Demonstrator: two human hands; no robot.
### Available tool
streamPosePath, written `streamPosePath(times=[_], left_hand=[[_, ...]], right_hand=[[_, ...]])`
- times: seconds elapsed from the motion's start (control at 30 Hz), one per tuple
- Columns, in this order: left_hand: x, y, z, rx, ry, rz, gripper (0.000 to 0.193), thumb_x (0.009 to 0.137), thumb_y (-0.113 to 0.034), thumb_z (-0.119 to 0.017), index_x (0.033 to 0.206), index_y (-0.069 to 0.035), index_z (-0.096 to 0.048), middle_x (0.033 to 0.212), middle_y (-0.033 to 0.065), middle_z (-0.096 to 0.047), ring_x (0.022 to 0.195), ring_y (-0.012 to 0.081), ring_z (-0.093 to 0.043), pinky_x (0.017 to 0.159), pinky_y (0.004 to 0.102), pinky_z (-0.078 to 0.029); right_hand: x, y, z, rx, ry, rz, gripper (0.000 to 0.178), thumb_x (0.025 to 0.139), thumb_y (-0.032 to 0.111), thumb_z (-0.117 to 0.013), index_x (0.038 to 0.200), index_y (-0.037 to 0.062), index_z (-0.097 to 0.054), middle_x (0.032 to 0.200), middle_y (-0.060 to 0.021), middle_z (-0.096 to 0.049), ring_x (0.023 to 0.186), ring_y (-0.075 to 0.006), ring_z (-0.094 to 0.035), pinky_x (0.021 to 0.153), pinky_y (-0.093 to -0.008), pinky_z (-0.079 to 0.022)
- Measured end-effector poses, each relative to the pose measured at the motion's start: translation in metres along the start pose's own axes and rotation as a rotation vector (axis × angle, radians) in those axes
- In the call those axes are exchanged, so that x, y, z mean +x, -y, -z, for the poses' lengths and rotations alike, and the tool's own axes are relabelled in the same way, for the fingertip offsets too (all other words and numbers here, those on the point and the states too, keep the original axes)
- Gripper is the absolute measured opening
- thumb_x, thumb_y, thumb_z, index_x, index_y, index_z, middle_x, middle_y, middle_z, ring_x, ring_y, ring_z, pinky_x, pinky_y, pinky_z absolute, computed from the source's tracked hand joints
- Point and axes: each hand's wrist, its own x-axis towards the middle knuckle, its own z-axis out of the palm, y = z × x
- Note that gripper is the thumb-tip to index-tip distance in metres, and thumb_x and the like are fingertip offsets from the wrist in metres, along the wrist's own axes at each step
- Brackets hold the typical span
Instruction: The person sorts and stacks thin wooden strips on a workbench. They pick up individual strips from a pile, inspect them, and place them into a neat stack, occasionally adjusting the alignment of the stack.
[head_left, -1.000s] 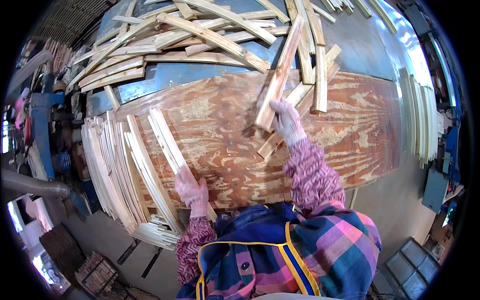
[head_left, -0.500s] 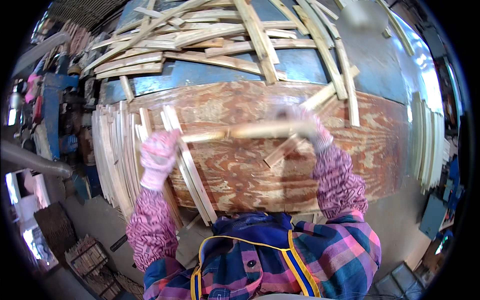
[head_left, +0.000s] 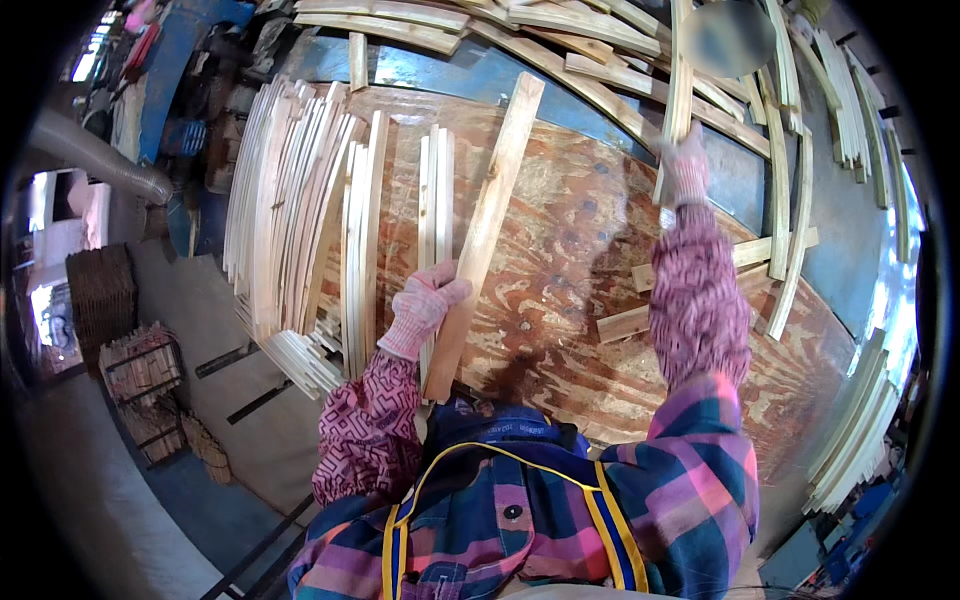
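Note:
My left hand [head_left: 425,305], in a pale pink work glove, grips a long flat wooden strip [head_left: 490,220] near its lower end. The strip stands out at a slant over the plywood tabletop, its far end tilted to the right. My right arm is stretched forward to the wood pile, where my gloved right hand [head_left: 684,172] is slightly blurred. Its fingers lie on both sides of another wooden strip [head_left: 681,85] and look closed round it. Two pale strips [head_left: 436,190] lie just left of the held one.
Rows of stacked strips [head_left: 285,200] line the table's left side. Loose strips [head_left: 600,35] lie crisscross on the blue surface at the back. Short pieces [head_left: 745,255] rest on the plywood [head_left: 550,290] at right, with another stack [head_left: 850,430] beyond. A grey hose [head_left: 110,160] hangs at left.
The strip that was blurred and crosswise between both hands is now in my left hand alone, turned lengthwise. My right hand has moved forward to the pile. The view has turned.

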Motion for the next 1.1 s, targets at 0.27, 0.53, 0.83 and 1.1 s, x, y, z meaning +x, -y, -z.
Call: streamPosePath(times=[0.27,0.53,0.83,1.1], left_hand=[[-0.025,0.045,0.068,0.387,-0.377,-0.266,0.029,0.085,-0.023,-0.073,0.110,-0.008,-0.072,0.098,0.0067,-0.070,0.085,0.0180,-0.063,0.077,0.0310,-0.052],[-0.041,0.103,0.131,1.162,-0.774,-0.062,0.063,0.078,-0.031,-0.078,0.137,-0.021,-0.056,0.148,0.0190,-0.039,0.135,0.0399,-0.037,0.111,0.0486,-0.036],[-0.052,0.058,0.063,0.997,-0.497,-0.414,0.081,0.083,-0.033,-0.074,0.151,-0.012,-0.035,0.144,0.0229,-0.047,0.129,0.0376,-0.049,0.108,0.0460,-0.041],[-0.084,0.103,-0.052,-0.225,0.287,0.071,0.040,0.093,-0.018,-0.070,0.129,-0.003,-0.064,0.107,0.0025,-0.071,0.092,0.0093,-0.062,0.083,0.0240,-0.050]], right_hand=[[-0.305,-0.089,-0.076,-0.350,-0.118,0.120,0.095,0.076,0.025,-0.075,0.153,0.0086,-0.022,0.130,-0.0260,-0.053,0.121,-0.0389,-0.053,0.103,-0.0484,-0.045],[-0.341,-0.080,-0.068,-0.448,0.135,-0.162,0.095,0.071,0.039,-0.084,0.152,0.0190,-0.038,0.128,-0.0196,-0.059,0.119,-0.0379,-0.057,0.101,-0.0433,-0.047],[-0.400,-0.103,-0.099,1.180,0.458,-0.312,0.055,0.096,0.010,-0.060,0.145,-0.0059,-0.042,0.133,-0.0133,-0.060,0.123,-0.0221,-0.055,0.106,-0.0329,-0.042],[-0.379,-0.112,-0.108,0.312,0.159,0.014,0.044,0.095,0.030,-0.065,0.130,0.0033,-0.063,0.125,-0.0199,-0.066,0.119,-0.0307,-0.061,0.103,-0.0390,-0.046]])
